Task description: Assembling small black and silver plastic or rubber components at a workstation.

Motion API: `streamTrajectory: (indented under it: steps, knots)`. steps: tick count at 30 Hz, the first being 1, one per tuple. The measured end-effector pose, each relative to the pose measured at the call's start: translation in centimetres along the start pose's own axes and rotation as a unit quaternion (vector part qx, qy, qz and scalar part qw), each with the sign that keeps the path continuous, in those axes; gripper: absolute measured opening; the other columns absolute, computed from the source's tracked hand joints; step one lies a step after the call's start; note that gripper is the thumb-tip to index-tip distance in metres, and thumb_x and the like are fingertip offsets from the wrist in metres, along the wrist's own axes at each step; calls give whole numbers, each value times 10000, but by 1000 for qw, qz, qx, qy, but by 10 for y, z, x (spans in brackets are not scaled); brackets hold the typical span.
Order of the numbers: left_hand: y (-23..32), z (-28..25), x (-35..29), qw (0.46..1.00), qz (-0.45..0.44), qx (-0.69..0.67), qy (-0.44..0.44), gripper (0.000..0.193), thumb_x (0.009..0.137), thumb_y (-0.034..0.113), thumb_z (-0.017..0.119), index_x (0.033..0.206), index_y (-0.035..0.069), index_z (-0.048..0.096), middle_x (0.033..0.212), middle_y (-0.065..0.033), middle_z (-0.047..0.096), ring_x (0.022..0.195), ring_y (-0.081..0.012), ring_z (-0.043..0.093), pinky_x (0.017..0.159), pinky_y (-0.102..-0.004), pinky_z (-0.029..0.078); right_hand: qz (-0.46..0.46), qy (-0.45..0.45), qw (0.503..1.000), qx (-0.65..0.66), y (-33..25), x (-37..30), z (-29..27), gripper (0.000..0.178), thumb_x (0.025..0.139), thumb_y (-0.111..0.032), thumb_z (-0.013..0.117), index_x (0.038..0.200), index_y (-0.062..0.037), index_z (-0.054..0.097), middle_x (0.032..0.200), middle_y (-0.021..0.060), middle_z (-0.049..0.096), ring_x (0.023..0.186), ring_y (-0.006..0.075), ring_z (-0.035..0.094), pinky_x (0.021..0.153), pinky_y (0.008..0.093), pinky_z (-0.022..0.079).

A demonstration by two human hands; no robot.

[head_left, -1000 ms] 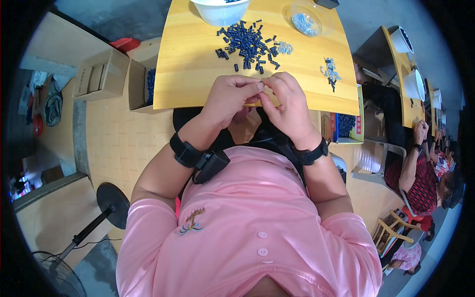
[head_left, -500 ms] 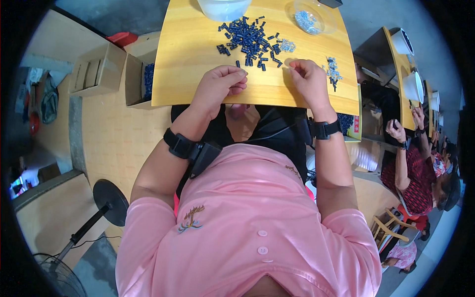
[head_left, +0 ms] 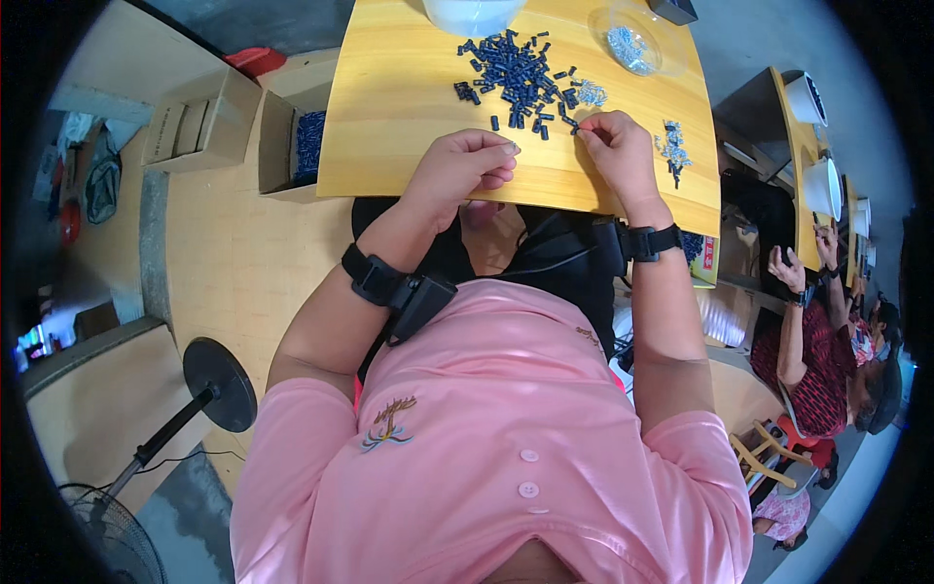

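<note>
A loose pile of small black tube-shaped plastic pieces [head_left: 520, 73] lies on the yellow wooden table [head_left: 389, 107]. Left of centre, near the front edge, my left hand [head_left: 462, 170] is closed, thumb against forefinger; a tiny pale bit shows at the tips, too small to name. My right hand [head_left: 623, 156] pinches with thumb and forefinger at a black plastic piece [head_left: 571, 122] on the pile's right edge. Beyond those fingertips is a little heap of small silvery parts [head_left: 591, 92]. To the right of that hand are more silvery parts [head_left: 673, 146], a few black pieces among them.
A white tub [head_left: 474, 15] and a clear round dish [head_left: 632, 49] of small parts stand at the table's far side. Left of the table is a cardboard box [head_left: 277, 146] with dark pieces. A fan [head_left: 107, 535] stands lower left. Another person [head_left: 808, 360] sits at the right.
My right fingertips have come to the black piece at the pile's edge. My left hand stays pinched in about the same place. The whole view has shifted slightly.
</note>
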State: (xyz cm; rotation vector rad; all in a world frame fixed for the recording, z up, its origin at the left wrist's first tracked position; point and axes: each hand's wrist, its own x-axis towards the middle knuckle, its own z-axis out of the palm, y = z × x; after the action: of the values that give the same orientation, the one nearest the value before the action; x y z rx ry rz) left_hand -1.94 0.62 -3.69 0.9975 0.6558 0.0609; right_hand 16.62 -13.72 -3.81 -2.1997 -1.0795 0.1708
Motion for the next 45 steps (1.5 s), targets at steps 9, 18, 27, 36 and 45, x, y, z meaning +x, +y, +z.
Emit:
streamTrajectory:
  steps: [9,18,27,36,45]
  knots:
    - [3,-10,-2,1000,12,-8,25,159,813,162,654,892,24,647,765,-14,620,683,-60,571,637,-182,480,-76,-12,996,-45,-11,5,5,82,720,-41,619,796,-16,634,769,172,594,707,326,588,664,372,482]
    - [5,-11,0,1000,12,-10,22,161,810,155,656,900,21,646,762,-15,621,675,-62,571,634,-179,478,-88,-38,995,-24,-13,5,2,107,722,-24,589,820,-8,630,791,169,598,773,330,587,705,373,478]
    - [9,-2,3,998,42,40,-12,199,839,203,638,956,42,646,809,3,614,729,-53,571,678,-170,472,-90,-47,988,-118,-2,6,-2,102,738,-17,559,825,9,605,824,179,596,806,349,568,735,392,472]
    - [15,9,0,996,73,53,-20,213,844,160,629,991,6,640,841,-25,631,742,-66,583,696,-190,486,71,-92,959,257,-55,-7,-23,131,852,-104,603,919,9,612,739,22,601,628,92,516,596,219,431]
    - [23,16,-5,978,168,122,-27,248,831,163,649,1011,-7,646,833,-27,645,741,-76,579,695,-209,476,96,-110,921,361,-74,-15,-23,133,870,-76,584,975,-4,623,784,-24,600,675,29,499,612,171,408]
